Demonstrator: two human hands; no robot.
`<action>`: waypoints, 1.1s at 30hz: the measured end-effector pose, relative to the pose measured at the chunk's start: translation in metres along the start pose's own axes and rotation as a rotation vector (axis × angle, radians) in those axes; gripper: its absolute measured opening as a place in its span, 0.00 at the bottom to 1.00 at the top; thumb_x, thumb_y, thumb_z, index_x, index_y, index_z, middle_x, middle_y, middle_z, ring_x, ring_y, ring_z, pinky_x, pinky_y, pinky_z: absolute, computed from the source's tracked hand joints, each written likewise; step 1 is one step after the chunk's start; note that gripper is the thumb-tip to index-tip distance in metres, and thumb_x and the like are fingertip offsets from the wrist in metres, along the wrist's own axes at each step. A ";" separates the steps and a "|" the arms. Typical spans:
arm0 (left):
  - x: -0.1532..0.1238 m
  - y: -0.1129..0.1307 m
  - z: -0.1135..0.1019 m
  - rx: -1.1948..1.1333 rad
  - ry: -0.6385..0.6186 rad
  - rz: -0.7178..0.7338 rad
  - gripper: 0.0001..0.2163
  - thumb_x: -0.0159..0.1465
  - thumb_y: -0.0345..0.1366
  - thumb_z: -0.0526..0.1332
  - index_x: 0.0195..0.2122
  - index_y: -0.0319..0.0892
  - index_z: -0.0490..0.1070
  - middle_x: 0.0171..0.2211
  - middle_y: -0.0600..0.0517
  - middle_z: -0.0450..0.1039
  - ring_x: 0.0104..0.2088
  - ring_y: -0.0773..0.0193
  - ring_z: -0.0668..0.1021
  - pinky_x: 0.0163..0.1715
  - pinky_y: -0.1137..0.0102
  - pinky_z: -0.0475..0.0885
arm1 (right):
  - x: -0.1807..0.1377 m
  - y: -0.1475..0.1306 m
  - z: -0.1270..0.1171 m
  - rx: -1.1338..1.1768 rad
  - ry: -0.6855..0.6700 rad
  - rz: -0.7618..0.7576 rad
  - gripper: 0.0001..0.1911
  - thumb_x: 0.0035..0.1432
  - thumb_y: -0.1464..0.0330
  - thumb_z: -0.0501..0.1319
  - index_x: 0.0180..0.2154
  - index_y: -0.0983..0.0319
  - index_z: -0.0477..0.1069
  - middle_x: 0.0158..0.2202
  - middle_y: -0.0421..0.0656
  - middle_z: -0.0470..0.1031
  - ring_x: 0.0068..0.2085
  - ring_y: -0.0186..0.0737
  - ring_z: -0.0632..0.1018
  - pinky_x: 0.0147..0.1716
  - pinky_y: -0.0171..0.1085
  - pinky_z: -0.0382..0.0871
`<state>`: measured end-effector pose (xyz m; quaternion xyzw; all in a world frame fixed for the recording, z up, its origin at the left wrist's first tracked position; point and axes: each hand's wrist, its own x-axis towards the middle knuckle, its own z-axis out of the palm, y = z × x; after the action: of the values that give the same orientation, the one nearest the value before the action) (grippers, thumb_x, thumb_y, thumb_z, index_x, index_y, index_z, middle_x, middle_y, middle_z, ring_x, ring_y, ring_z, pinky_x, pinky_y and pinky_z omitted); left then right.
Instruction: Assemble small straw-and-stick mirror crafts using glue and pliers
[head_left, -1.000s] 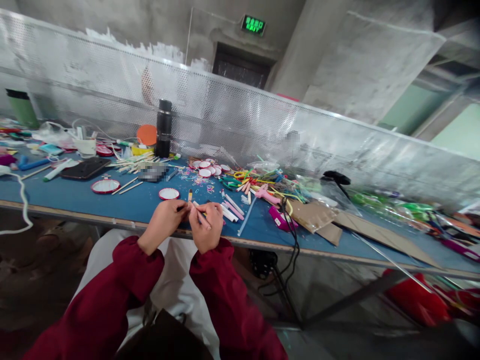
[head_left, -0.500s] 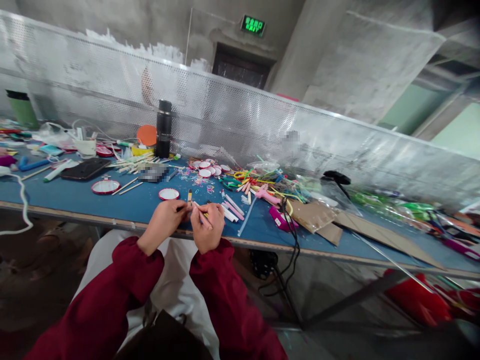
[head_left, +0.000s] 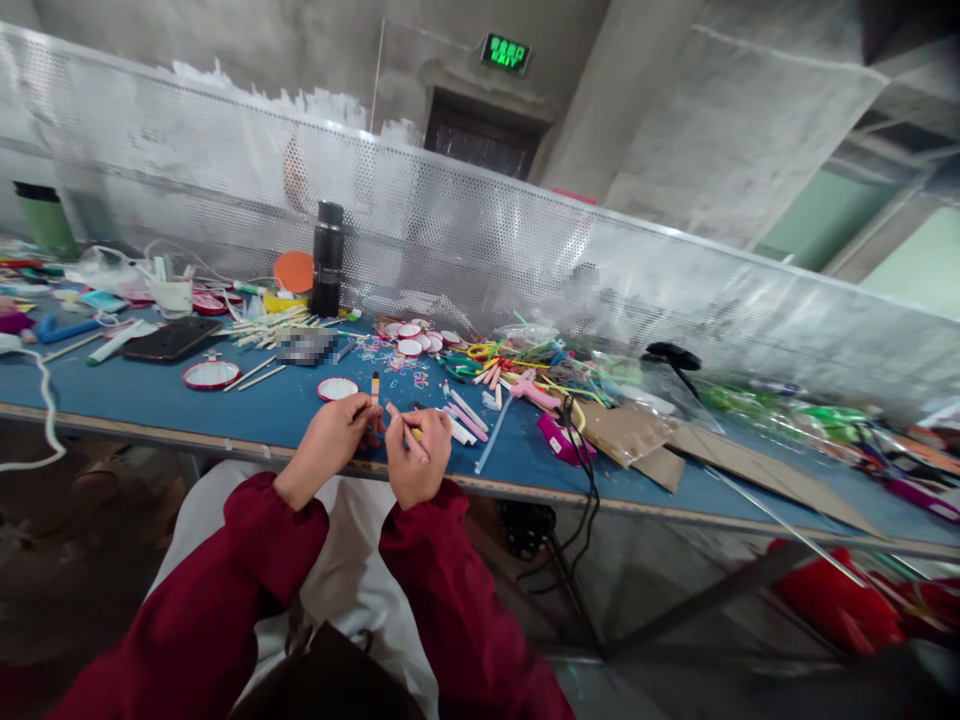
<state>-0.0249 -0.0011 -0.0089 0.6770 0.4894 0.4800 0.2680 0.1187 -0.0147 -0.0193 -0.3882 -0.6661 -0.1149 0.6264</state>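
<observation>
My left hand (head_left: 339,437) is closed, pinching a short, thin stick (head_left: 376,384) upright above the table's front edge. The stick has a dark tip and an orange-yellow band. Just to the right, my right hand (head_left: 418,458) is curled with its fingers pressed together around a slim thing, of which only a bit of yellow and a dark end show. A small gap separates the two hands. Behind my left hand lies a round white disc with a red rim (head_left: 337,388). White and lilac sticks (head_left: 469,412) lie right of my right hand.
A pink glue gun (head_left: 534,390) with a black cord lies to the right, near cardboard (head_left: 622,430). Farther back are several small discs (head_left: 410,346), a black bottle (head_left: 328,260) and pale sticks (head_left: 270,328). A dark phone (head_left: 171,338) lies left. A perforated metal screen (head_left: 465,230) borders the table behind.
My hands have drawn slightly apart. The stick in my left hand has shifted a little left and up, and my right hand has moved slightly right.
</observation>
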 end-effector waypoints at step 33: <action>-0.003 0.014 -0.003 -0.115 -0.046 -0.009 0.11 0.57 0.43 0.59 0.25 0.40 0.70 0.24 0.52 0.73 0.24 0.66 0.71 0.25 0.73 0.68 | 0.001 -0.002 0.005 0.069 -0.015 -0.023 0.08 0.64 0.67 0.61 0.31 0.59 0.67 0.28 0.37 0.76 0.30 0.35 0.75 0.47 0.43 0.65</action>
<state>-0.0225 -0.0097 0.0025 0.6690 0.4578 0.4903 0.3201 0.1140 -0.0121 -0.0184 -0.3595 -0.6787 -0.0961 0.6332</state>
